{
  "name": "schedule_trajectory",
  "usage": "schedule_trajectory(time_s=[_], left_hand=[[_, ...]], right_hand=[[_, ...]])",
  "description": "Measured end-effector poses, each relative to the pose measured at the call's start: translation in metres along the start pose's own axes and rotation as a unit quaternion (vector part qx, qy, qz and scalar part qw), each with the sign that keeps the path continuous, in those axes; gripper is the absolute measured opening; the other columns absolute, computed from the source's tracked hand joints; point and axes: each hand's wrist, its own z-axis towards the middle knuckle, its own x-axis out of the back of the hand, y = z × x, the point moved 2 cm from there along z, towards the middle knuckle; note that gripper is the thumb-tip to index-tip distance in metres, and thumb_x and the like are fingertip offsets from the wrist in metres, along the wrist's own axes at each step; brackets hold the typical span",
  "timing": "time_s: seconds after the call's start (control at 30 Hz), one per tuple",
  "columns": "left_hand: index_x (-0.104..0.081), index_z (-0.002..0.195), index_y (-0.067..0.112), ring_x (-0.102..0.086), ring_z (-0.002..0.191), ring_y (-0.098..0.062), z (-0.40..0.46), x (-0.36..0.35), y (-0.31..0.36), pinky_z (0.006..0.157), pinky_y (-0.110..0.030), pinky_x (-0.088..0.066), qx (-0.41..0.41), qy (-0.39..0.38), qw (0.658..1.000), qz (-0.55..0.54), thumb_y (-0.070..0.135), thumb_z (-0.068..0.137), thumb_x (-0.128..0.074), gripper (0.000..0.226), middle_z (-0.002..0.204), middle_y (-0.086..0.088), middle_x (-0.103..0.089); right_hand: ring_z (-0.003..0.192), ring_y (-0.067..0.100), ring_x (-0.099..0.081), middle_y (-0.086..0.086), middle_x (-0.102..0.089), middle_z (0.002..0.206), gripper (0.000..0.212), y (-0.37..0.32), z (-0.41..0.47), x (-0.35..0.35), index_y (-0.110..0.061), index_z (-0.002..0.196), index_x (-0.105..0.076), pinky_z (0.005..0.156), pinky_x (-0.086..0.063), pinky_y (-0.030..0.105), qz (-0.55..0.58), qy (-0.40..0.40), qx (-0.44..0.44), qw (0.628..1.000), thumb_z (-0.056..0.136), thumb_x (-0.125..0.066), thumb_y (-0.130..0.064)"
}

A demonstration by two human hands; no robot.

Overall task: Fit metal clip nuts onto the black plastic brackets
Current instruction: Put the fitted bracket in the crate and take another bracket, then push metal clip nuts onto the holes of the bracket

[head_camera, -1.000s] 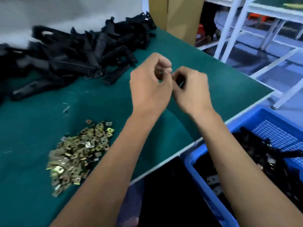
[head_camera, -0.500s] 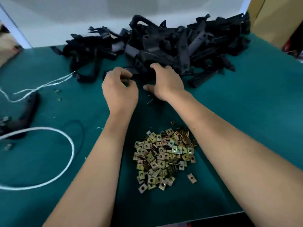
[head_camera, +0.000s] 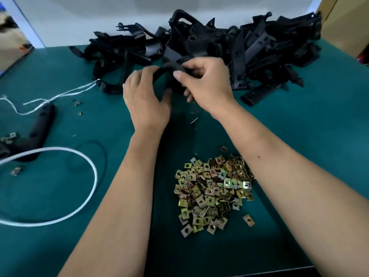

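A curved black plastic bracket [head_camera: 166, 69] is held between both hands just in front of a big heap of black brackets [head_camera: 229, 47] at the back of the green table. My left hand [head_camera: 146, 100] grips its left end, fingers curled round it. My right hand [head_camera: 205, 82] grips its right end, thumb on top. A pile of brass-coloured metal clip nuts [head_camera: 214, 188] lies on the mat between my forearms, nearer to me. Whether a nut is in either hand cannot be seen.
A single black bracket [head_camera: 38, 130] lies at the left with loose clip nuts [head_camera: 9, 136] beside it. White string [head_camera: 60, 95] and a white cord loop [head_camera: 87, 188] lie on the left of the green mat [head_camera: 319, 146]. A cardboard box [head_camera: 347, 23] stands far right.
The view swung from the table's right edge and blue crate to the bracket heap. Both hands reached the heap and now hold one curved bracket lifted off it.
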Motion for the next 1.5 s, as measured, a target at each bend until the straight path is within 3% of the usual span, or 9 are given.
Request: schedule_trajectory(time_s=[0.17, 0.27, 0.4, 0.57, 0.7, 0.87, 1.1, 1.3, 1.5], left_hand=[[-0.062, 0.102, 0.008, -0.055, 0.078, -0.021, 0.002, 0.006, 0.001, 0.072, -0.038, -0.045, 0.038, 0.077, 0.989, -0.119, 0.017, 0.098, -0.054, 0.013, 0.087, -0.001, -0.065], [-0.056, 0.100, 0.014, -0.062, 0.081, -0.022, 0.007, 0.010, -0.002, 0.080, -0.043, -0.053, 0.113, 0.077, 0.958, -0.253, 0.013, 0.100, -0.048, 0.008, 0.088, 0.001, -0.067], [-0.056, 0.112, 0.022, -0.065, 0.090, -0.027, 0.010, 0.008, 0.001, 0.086, -0.047, -0.054, 0.080, -0.035, 0.959, -0.271, 0.007, 0.101, -0.044, 0.022, 0.090, 0.009, -0.064], [-0.045, 0.144, 0.052, -0.057, 0.073, -0.011, 0.000, 0.007, 0.009, 0.077, -0.029, -0.051, 0.027, -0.140, 0.979, -0.146, 0.019, 0.090, -0.050, 0.063, 0.085, 0.018, -0.065], [-0.048, 0.144, 0.051, -0.062, 0.120, -0.019, -0.005, 0.004, 0.012, 0.101, -0.037, -0.050, 0.014, -0.217, 0.974, -0.063, 0.038, 0.083, -0.056, 0.063, 0.126, 0.011, -0.069], [-0.055, 0.143, 0.042, -0.056, 0.123, -0.026, -0.011, -0.009, 0.015, 0.106, -0.046, -0.045, -0.015, -0.275, 0.961, 0.004, 0.035, 0.087, -0.066, 0.058, 0.124, -0.001, -0.064], [-0.055, 0.146, 0.034, -0.049, 0.126, -0.033, -0.014, -0.013, 0.018, 0.108, -0.043, -0.041, -0.020, -0.265, 0.964, 0.029, 0.031, 0.088, -0.069, 0.059, 0.127, -0.008, -0.061], [-0.062, 0.138, 0.031, -0.054, 0.123, -0.032, -0.017, -0.018, 0.020, 0.109, -0.040, -0.043, 0.057, -0.239, 0.969, 0.007, 0.041, 0.088, -0.069, 0.052, 0.129, -0.008, -0.061], [-0.050, 0.146, 0.042, -0.047, 0.133, -0.026, -0.020, -0.016, 0.029, 0.116, -0.045, -0.035, 0.062, -0.287, 0.956, -0.018, 0.065, 0.072, -0.072, 0.080, 0.137, 0.001, -0.059]], right_hand=[[0.053, 0.025, -0.066, 0.011, -0.073, 0.075, 0.030, -0.008, -0.015, 0.037, -0.011, 0.113, -0.060, 0.044, -0.051, 0.031, 0.024, -0.096, 0.010, 0.995, 0.093, -0.075, -0.026], [0.056, 0.013, -0.065, 0.000, -0.072, 0.070, 0.025, 0.006, -0.027, 0.062, -0.020, 0.090, -0.068, 0.052, -0.048, 0.029, -0.244, -0.248, -0.039, 0.937, 0.086, -0.081, -0.040], [0.065, 0.004, -0.065, -0.011, -0.072, 0.071, 0.029, 0.008, -0.049, 0.077, -0.027, 0.077, -0.075, 0.065, -0.053, 0.029, -0.346, -0.333, -0.075, 0.874, 0.070, -0.089, -0.051], [0.051, -0.001, -0.061, -0.016, -0.067, 0.056, 0.023, 0.005, -0.058, 0.069, -0.025, 0.069, -0.073, 0.050, -0.041, 0.019, -0.421, -0.358, -0.068, 0.830, 0.077, -0.087, -0.042], [0.052, 0.022, -0.069, 0.002, -0.070, 0.059, 0.019, 0.010, -0.058, 0.073, -0.016, 0.075, -0.070, 0.043, -0.049, 0.022, -0.335, -0.297, -0.081, 0.891, 0.089, -0.079, -0.026], [0.056, 0.019, -0.065, 0.006, -0.068, 0.067, 0.009, 0.023, -0.051, 0.076, -0.007, 0.086, -0.070, 0.050, -0.051, 0.025, -0.056, -0.091, -0.075, 0.991, 0.091, -0.072, 0.001], [0.074, 0.028, -0.076, 0.013, -0.068, 0.080, 0.019, 0.034, -0.056, 0.064, -0.001, 0.098, -0.071, 0.071, -0.062, 0.029, 0.160, -0.032, -0.158, 0.974, 0.087, -0.069, 0.014], [0.062, 0.026, -0.073, 0.009, -0.071, 0.070, 0.008, 0.038, -0.057, 0.060, 0.000, 0.096, -0.072, 0.058, -0.059, 0.026, 0.158, -0.009, -0.146, 0.977, 0.089, -0.077, -0.002], [0.043, 0.020, -0.063, 0.005, -0.065, 0.055, 0.026, 0.042, -0.057, 0.056, -0.004, 0.078, -0.070, 0.038, -0.044, 0.021, 0.104, -0.012, -0.129, 0.986, 0.095, -0.073, -0.023]])
